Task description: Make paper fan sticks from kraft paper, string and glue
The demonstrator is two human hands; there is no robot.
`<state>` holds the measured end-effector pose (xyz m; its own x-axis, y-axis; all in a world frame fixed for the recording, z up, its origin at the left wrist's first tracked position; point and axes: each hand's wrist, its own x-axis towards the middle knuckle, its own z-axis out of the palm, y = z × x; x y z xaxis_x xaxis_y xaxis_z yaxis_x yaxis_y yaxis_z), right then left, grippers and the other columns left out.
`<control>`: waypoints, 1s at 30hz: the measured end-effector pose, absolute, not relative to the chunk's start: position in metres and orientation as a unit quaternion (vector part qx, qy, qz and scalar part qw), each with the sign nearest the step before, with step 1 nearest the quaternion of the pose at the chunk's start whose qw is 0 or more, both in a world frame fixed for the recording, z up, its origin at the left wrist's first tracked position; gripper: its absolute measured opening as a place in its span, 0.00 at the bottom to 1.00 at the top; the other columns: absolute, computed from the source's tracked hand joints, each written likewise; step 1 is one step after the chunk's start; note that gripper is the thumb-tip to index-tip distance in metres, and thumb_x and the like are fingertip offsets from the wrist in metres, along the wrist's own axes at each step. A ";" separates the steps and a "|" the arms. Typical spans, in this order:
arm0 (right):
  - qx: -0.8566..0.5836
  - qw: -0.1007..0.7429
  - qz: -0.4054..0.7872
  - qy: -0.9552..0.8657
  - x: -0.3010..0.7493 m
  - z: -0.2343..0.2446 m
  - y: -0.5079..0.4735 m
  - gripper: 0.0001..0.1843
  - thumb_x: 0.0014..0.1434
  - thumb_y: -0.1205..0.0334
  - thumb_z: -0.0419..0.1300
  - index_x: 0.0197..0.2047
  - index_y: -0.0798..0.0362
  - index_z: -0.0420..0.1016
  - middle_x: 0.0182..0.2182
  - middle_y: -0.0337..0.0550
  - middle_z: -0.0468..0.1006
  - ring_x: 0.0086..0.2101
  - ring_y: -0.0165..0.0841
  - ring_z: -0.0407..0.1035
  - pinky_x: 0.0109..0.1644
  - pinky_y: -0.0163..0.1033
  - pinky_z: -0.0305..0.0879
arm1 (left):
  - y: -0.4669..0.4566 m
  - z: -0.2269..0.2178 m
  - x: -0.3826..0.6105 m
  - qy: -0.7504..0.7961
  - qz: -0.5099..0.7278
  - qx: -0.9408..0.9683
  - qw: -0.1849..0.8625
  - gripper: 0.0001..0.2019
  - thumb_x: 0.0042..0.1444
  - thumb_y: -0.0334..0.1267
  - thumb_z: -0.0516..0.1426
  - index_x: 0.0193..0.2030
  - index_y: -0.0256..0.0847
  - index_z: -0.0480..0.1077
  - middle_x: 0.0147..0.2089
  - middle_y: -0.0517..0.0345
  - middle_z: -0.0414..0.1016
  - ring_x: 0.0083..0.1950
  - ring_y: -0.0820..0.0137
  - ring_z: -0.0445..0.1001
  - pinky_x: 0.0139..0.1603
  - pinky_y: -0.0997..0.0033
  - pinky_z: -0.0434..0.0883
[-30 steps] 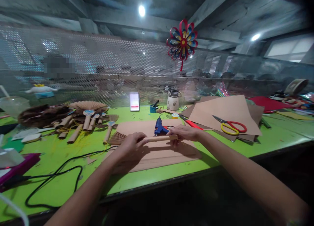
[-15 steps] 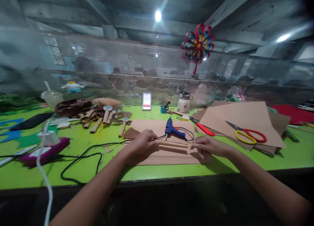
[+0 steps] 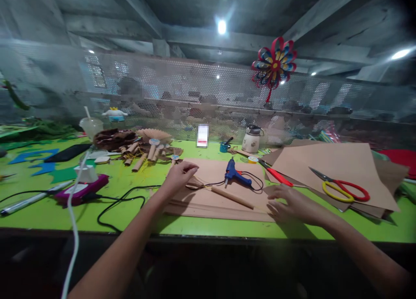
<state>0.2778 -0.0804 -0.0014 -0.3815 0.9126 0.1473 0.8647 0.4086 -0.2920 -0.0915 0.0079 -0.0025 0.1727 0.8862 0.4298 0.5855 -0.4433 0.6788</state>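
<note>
My left hand [image 3: 177,177] is closed over the pleated end of a brown paper fan [image 3: 194,184]. The fan's rolled paper handle [image 3: 232,197] lies slanted on a stack of brown cardboard sheets [image 3: 211,203]. My right hand [image 3: 292,203] rests flat and open on the right edge of that stack, holding nothing and clear of the handle. A blue glue gun [image 3: 235,175] lies on the cardboard just behind the handle, its black cord looped beside it.
On the green table [image 3: 136,216]: yellow-and-red scissors [image 3: 341,188] on brown sheets at right, a red cutter [image 3: 276,174], several finished fans [image 3: 149,149] at back left, black cables [image 3: 120,201], a purple device [image 3: 79,193], a white jar [image 3: 251,138]. A mesh screen stands behind.
My right hand let go of the handle and dropped flat onto the cardboard. The handle now lies on the stack. My left hand drew back left with the fan end. The view panned left.
</note>
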 end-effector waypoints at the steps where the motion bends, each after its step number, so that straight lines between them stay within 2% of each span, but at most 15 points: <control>1: -0.529 0.151 0.059 -0.833 0.270 0.002 -0.077 0.15 0.60 0.55 0.53 0.38 0.54 0.78 0.40 0.50 0.76 0.42 0.40 0.68 0.46 0.40 0.63 | 0.003 -0.004 -0.096 0.505 0.407 0.739 0.184 0.16 0.52 0.47 0.54 0.36 0.36 0.77 0.37 0.49 0.79 0.39 0.63 0.74 0.41 0.67 0.69; 5: -0.479 0.149 0.045 -0.864 0.210 0.013 -0.055 0.17 0.63 0.56 0.50 0.39 0.54 0.78 0.39 0.51 0.77 0.40 0.38 0.68 0.43 0.38 0.62 | -0.022 -0.012 -0.103 0.553 0.369 0.719 0.201 0.17 0.52 0.48 0.53 0.32 0.36 0.77 0.32 0.52 0.79 0.34 0.63 0.74 0.35 0.68 0.67; 8: -0.449 0.109 0.031 -0.886 0.156 0.012 -0.031 0.19 0.64 0.55 0.49 0.37 0.54 0.79 0.33 0.49 0.78 0.34 0.36 0.69 0.37 0.36 0.60 | -0.039 -0.017 -0.102 0.579 0.347 0.705 0.216 0.18 0.52 0.49 0.53 0.30 0.36 0.76 0.28 0.53 0.77 0.32 0.63 0.73 0.32 0.69 0.66; 11: -0.474 0.091 -0.018 -0.876 0.121 0.001 -0.013 0.14 0.61 0.60 0.53 0.35 0.57 0.78 0.34 0.53 0.77 0.35 0.38 0.68 0.36 0.37 0.58 | -0.050 -0.021 -0.101 0.572 0.364 0.680 0.280 0.17 0.53 0.50 0.53 0.30 0.36 0.72 0.28 0.55 0.75 0.32 0.64 0.74 0.31 0.70 0.68; 14: -0.481 0.095 -0.039 -0.871 0.108 -0.009 -0.006 0.12 0.59 0.60 0.56 0.35 0.59 0.77 0.35 0.57 0.76 0.37 0.41 0.67 0.38 0.40 0.58 | -0.055 -0.027 -0.101 0.547 0.394 0.655 0.343 0.15 0.52 0.50 0.55 0.27 0.38 0.68 0.26 0.59 0.70 0.32 0.65 0.74 0.32 0.70 0.70; 17: -0.476 0.122 -0.057 -0.869 0.097 -0.014 -0.006 0.12 0.60 0.61 0.54 0.37 0.58 0.75 0.39 0.57 0.74 0.41 0.42 0.64 0.43 0.42 0.58 | -0.054 -0.036 -0.100 0.539 0.404 0.667 0.318 0.15 0.52 0.48 0.55 0.24 0.38 0.67 0.25 0.59 0.69 0.31 0.67 0.72 0.32 0.72 0.69; 19: -0.474 0.141 -0.061 -0.867 0.085 -0.017 -0.005 0.10 0.59 0.61 0.55 0.35 0.57 0.75 0.39 0.56 0.72 0.42 0.42 0.63 0.44 0.43 0.57 | -0.052 -0.041 -0.100 0.541 0.403 0.681 0.284 0.14 0.52 0.47 0.55 0.25 0.38 0.69 0.26 0.58 0.71 0.30 0.68 0.71 0.31 0.72 0.68; 23: -0.480 0.145 -0.044 -0.864 0.060 -0.023 0.003 0.10 0.58 0.62 0.55 0.31 0.58 0.75 0.35 0.55 0.72 0.39 0.41 0.62 0.39 0.42 0.56 | -0.051 -0.045 -0.101 0.531 0.423 0.684 0.266 0.13 0.54 0.45 0.54 0.30 0.37 0.72 0.30 0.56 0.74 0.33 0.67 0.72 0.34 0.71 0.68; 28: -0.488 0.161 -0.022 -0.858 0.060 -0.023 0.012 0.14 0.62 0.59 0.53 0.33 0.57 0.76 0.34 0.51 0.72 0.34 0.36 0.63 0.34 0.38 0.54 | -0.053 -0.046 -0.101 0.515 0.452 0.640 0.347 0.14 0.55 0.46 0.54 0.32 0.36 0.73 0.30 0.55 0.74 0.31 0.68 0.73 0.32 0.70 0.70; 30: -0.486 0.166 -0.009 -0.858 0.067 -0.021 0.015 0.13 0.61 0.59 0.55 0.33 0.56 0.77 0.33 0.49 0.73 0.34 0.35 0.64 0.34 0.37 0.54 | -0.052 -0.042 -0.099 0.527 0.457 0.653 0.296 0.14 0.57 0.44 0.52 0.33 0.36 0.72 0.31 0.54 0.74 0.31 0.67 0.73 0.33 0.67 0.71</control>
<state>0.0674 0.0153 -0.0209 -0.4724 0.8313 0.2928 0.8373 0.5270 -0.1454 -0.0993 -0.0516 -0.0416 0.0267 0.9582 0.2847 0.4177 -0.2694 0.8677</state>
